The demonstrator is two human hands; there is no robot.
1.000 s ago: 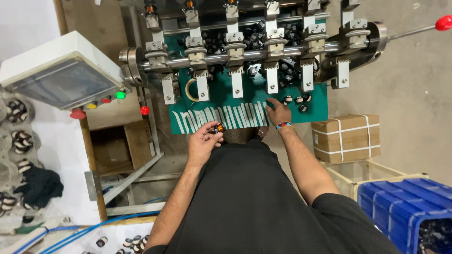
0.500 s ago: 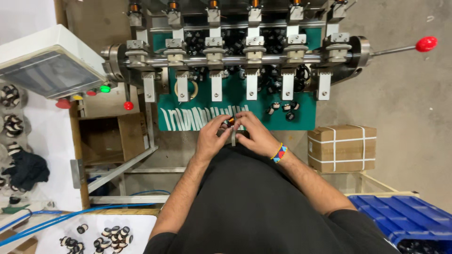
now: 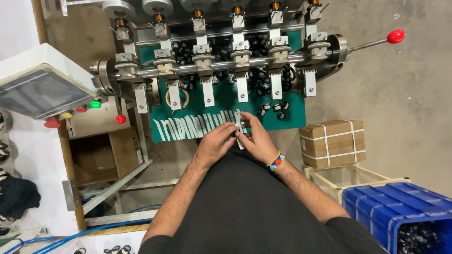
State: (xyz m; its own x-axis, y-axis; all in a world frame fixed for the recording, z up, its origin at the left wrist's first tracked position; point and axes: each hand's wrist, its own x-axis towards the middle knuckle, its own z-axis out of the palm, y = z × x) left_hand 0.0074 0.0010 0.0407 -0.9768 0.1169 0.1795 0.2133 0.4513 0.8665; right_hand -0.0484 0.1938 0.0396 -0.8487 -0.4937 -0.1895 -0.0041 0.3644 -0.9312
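Both hands are meeting at the near edge of the green plate [image 3: 287,123]; the left hand [image 3: 217,142] and right hand [image 3: 253,136] are pinching one white strip [image 3: 240,134] between fingertips, fingers closed on it, though whether a small part is also hidden between them is not clear; the strip is lying with its long axis running away from the body, its far end pointing up toward the row of strips [image 3: 197,126] taped along the plate's front; the right hand is covering more of its length, the left hand is touching it from the side, so both are equally near; a beaded wristband [image 3: 276,161] is sitting on the right wrist; small black coils [image 3: 273,108] are resting on the plate just beyond the right fingertips; the steel shaft [image 3: 221,66] with its clamps is crossing well above; a red-knobbed lever [image 3: 396,35] is sticking out at the far right; a tan carton [image 3: 333,142] bound with white straps is standing on the floor to the right, a blue crate [image 3: 400,211] nearer the body below it; an open brown box [image 3: 101,155] is sitting at the left under a white control box [image 3: 42,80] with green, yellow and red round buttons.
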